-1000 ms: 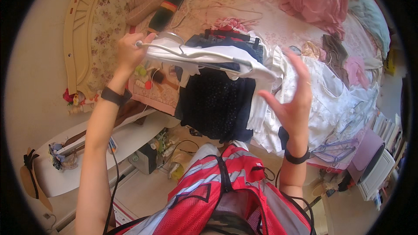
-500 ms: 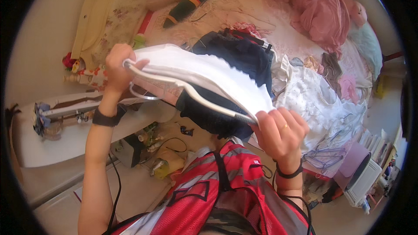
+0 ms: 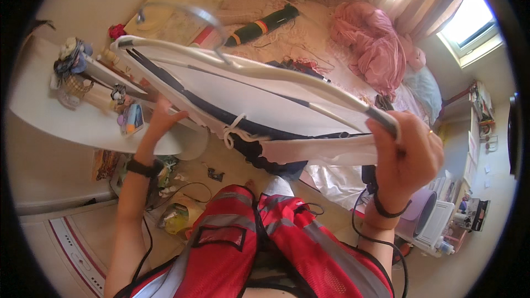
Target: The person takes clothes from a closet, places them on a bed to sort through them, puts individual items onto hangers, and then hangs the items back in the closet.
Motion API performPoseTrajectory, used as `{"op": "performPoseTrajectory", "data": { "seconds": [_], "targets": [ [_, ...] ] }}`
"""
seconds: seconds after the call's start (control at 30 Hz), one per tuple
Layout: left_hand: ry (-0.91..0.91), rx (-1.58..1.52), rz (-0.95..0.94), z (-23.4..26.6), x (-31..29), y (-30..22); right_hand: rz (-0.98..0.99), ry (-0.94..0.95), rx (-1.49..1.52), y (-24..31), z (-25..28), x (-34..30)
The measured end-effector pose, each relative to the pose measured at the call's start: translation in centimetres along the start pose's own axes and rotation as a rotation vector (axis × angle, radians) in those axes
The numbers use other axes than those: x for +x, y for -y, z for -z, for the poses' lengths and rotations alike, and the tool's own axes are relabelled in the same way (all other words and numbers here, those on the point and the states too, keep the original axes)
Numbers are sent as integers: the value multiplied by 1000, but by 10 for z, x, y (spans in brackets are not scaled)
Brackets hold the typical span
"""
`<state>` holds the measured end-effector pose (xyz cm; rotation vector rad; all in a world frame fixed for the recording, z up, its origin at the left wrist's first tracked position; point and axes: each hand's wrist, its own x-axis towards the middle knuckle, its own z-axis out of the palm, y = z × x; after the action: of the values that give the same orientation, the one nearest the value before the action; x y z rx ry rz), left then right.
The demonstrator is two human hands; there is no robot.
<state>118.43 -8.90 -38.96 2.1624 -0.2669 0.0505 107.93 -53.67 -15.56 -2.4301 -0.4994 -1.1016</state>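
Observation:
A pale clothes hanger (image 3: 255, 72) with a grey ridged end is held up across the view, its metal hook (image 3: 190, 10) blurred at the top. From it hangs a white garment (image 3: 232, 96) with a dark inner band and a white drawstring (image 3: 236, 132) at its waist. My right hand (image 3: 409, 152) is closed round the hanger's right end, where the garment's edge meets it. My left hand (image 3: 163, 116) is beneath the garment's left part, off the hanger, thumb and fingers apart. Some of its fingertips are hard to make out.
Beyond lies a bed with a pink bundled cover (image 3: 370, 38) and a long green cushion (image 3: 264, 26). A white shelf (image 3: 88, 116) with small dolls stands at left. A yellow bag (image 3: 179, 215) and a cable lie on the floor. At right is a purple round bin (image 3: 417, 209).
My left hand has let go of the hanger's left end and moved down below it. The hanger and garment have tilted, showing the inside and drawstring. My right hand has moved right, still gripping.

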Motion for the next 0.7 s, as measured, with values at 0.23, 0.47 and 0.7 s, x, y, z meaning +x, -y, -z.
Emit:
{"op": "performPoseTrajectory", "data": {
  "seconds": [0.23,0.47,0.7],
  "targets": [
    [-18,-251,318,-34,-46,26,-74,-6,-105,59,47,14],
    [511,-17,291,-57,-129,108,-111,236,-26,83,63,-30],
    [558,-14,310,-90,-217,168,-197,544,503,63,31,-83]
  ]
}}
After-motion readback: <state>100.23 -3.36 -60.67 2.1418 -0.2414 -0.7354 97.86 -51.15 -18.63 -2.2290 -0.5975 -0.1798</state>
